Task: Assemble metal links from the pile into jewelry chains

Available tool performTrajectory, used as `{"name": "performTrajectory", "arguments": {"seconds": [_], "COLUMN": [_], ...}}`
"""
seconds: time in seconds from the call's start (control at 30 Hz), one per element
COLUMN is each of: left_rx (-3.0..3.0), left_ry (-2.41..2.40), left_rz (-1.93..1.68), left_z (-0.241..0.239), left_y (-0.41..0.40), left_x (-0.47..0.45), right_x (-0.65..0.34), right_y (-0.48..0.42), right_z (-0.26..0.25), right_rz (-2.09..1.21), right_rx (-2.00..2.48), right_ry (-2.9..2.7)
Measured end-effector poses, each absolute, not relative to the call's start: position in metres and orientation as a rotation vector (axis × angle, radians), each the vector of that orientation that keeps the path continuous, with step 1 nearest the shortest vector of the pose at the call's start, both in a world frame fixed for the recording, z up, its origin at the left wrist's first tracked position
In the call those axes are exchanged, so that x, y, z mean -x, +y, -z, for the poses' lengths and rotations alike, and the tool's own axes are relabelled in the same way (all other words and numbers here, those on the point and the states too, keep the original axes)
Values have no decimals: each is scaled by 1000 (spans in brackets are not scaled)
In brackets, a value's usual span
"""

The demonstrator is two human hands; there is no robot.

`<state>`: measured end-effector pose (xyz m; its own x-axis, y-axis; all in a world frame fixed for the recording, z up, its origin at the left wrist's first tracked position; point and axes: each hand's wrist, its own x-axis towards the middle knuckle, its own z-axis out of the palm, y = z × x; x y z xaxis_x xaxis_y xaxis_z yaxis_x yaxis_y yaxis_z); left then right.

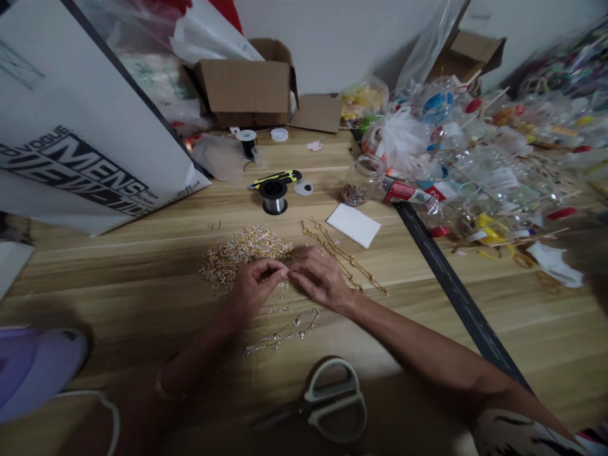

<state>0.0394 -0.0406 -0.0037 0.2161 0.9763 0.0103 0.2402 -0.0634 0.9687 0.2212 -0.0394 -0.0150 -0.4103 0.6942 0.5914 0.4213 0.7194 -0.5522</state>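
Observation:
My left hand (pixel 254 285) and my right hand (pixel 319 277) meet fingertip to fingertip over the wooden table (pixel 142 304), each pinched on a small metal piece too tiny to name. A heap of small gold and silver findings (pixel 240 249) lies just behind the left hand. A silver chain (pixel 282 332) lies below the hands. Gold chains (pixel 349 258) trail off to the right of my right hand.
Scissors (pixel 327 402) lie at the near edge. A spool of clear thread (pixel 273 196), a yellow-black utility knife (pixel 275 178), a white card (pixel 354 224) and a bead jar (pixel 361 180) sit behind. Cardboard boxes (pixel 247 85) stand at the back. Craft clutter (pixel 494 152) fills the right.

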Motion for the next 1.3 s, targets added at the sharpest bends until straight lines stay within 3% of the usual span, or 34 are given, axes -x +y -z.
{"name": "performTrajectory", "arguments": {"seconds": [0.5, 0.7, 0.97, 1.3], "left_rx": [-1582, -1918, -2563, -2816], "left_ry": [1188, 1199, 869, 900], "left_rz": [-870, -741, -367, -295], "left_z": [-3, -18, -15, -8], "left_y": [-37, -30, -31, -36], "left_x": [-35, -25, -23, -27], "right_x": [-221, -221, -220, -221], "right_y": [-40, -39, -39, -39], "right_z": [12, 10, 9, 9], "right_rz": [-460, -526, -555, -559], "right_rx": [857, 916, 943, 947], "right_ry": [-2043, -1935, -1900, -1909]}}
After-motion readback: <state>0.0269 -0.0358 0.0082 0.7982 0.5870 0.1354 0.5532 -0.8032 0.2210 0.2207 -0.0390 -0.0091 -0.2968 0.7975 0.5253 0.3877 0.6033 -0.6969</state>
